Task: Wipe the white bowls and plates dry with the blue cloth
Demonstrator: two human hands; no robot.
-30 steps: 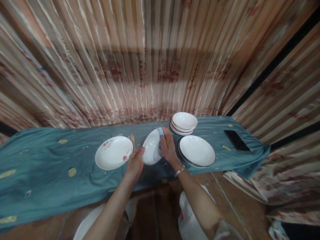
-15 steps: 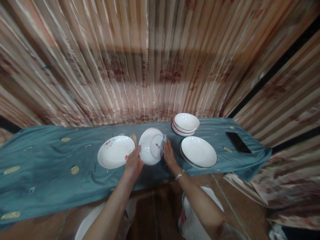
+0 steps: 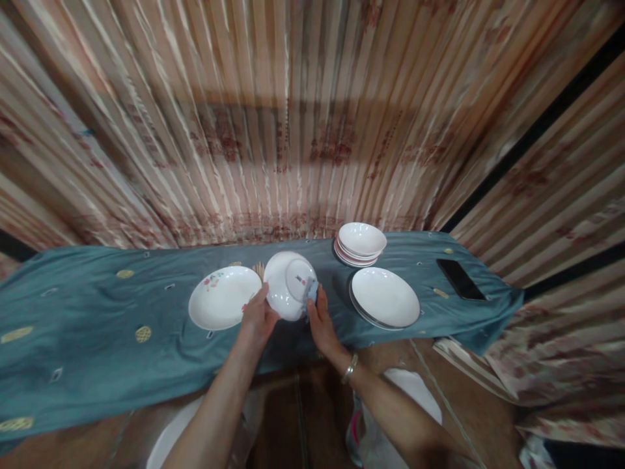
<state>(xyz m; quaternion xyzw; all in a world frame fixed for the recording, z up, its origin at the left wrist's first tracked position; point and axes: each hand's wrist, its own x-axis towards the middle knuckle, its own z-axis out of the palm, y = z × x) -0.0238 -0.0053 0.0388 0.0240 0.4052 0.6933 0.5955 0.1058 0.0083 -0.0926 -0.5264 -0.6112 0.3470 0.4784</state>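
A white bowl [image 3: 283, 277] is held up over the table with its underside and foot ring turned toward me. My left hand [image 3: 258, 316] grips its lower left rim, thumb on the outside. My right hand [image 3: 322, 321] is closed on a light blue cloth [image 3: 311, 293] and presses it against the bowl's right side. Left of the bowl lies an oval white plate [image 3: 222, 299] with red flowers, partly behind my left hand. Between plate and bowl, the tips of some wooden chopsticks [image 3: 259, 268] show; the rest is hidden.
To the right stand a stack of bowls [image 3: 362, 240] and, nearer, a stack of oval plates [image 3: 385, 296]. A black phone [image 3: 460, 279] lies farther right. The table wears a teal cloth [image 3: 97, 319]; a patterned curtain [image 3: 293, 143] hangs behind it.
The bowl has turned and shifted slightly left in my left hand. My right hand with the cloth has moved down and left along the bowl's edge.
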